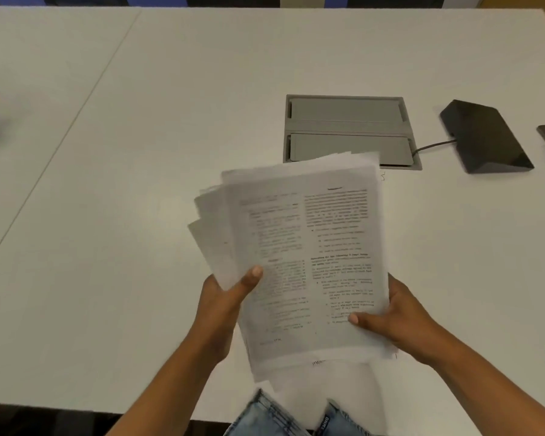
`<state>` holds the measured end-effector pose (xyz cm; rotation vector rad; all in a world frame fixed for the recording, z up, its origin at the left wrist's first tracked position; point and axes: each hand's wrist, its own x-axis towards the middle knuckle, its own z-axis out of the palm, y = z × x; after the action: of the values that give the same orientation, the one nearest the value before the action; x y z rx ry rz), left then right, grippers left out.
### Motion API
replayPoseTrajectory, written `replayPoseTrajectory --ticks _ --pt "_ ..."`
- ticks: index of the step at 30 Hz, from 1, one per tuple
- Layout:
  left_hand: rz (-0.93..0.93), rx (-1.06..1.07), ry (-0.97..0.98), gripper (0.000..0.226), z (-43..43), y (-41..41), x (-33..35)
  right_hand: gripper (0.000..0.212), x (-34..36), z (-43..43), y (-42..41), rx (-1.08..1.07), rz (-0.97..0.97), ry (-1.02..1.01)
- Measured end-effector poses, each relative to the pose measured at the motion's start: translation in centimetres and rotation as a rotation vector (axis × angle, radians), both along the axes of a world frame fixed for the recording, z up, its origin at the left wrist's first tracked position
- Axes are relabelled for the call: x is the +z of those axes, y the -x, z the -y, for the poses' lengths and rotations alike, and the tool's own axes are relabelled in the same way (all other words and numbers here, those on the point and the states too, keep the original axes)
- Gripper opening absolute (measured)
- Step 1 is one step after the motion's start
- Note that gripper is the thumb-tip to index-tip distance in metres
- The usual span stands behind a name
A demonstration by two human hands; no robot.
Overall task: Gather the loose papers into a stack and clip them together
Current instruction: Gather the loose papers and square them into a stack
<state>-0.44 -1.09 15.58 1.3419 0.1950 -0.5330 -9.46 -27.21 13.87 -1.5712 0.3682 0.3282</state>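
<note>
Slippage is the main worry: the printed papers (302,253) are held up off the white surface (139,152) as an uneven sheaf. The left hand (224,305) pinches the left edge with its thumb on top, and the right hand (405,320) pinches the lower right edge the same way; the fingers beneath the sheets are hidden, so I cannot tell how they lie. Sheets fan out beyond the left thumb, their corners stepping away to the left, and one sheet hangs nearer the person than both hands, below the rest. Those outliers look barely caught in either pinch, so in my judgement tapping or shuffling the sheaf square could let one slide free onto the surface or off its near edge toward the jeans (265,416). Squeezing harder to prevent that could crease the thin pages. No clip is plainly visible; a tiny wiry mark (383,176) lies on the surface beyond the fingertips, past the sheaf's far right corner, too small to identify. Farther out past the right hand sit a grey cable hatch (346,121) and a black wedge-shaped device (485,136), whose cord could snag a sheet laid down there.
</note>
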Motion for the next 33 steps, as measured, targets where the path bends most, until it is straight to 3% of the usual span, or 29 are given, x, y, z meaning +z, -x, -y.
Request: replayPoseTrajectory --ticks 4,9,13,16,25,33 --pt "0.054 -0.008 -0.065 0.037 2.0 -1.0 1.2 0.056 1.5 0.0 -1.7 0.03 0.038 -0.013" --pt "0.186 0.076 -0.041 0.014 4.1 -1.8 2.4 0.038 3.0 -0.9 -3.9 -0.19 0.194 -0.024" --pt "0.451 0.098 -0.045 0.026 4.8 -2.4 3.2 0.05 4.4 -1.2 -5.2 -0.219 0.388 0.018" --pt "0.603 0.064 -0.117 0.047 4.7 -2.6 2.9 0.051 4.1 -1.2 -5.3 -0.21 0.416 0.05" --pt "0.506 -0.017 -0.234 0.059 4.7 -2.9 -0.8 0.049 -1.7 -0.6 -5.5 -0.192 0.239 0.125" --pt "0.522 -0.071 -0.238 0.061 4.4 -4.0 -1.1 0.04 -1.2 -0.5 -5.8 -0.181 0.276 0.198"
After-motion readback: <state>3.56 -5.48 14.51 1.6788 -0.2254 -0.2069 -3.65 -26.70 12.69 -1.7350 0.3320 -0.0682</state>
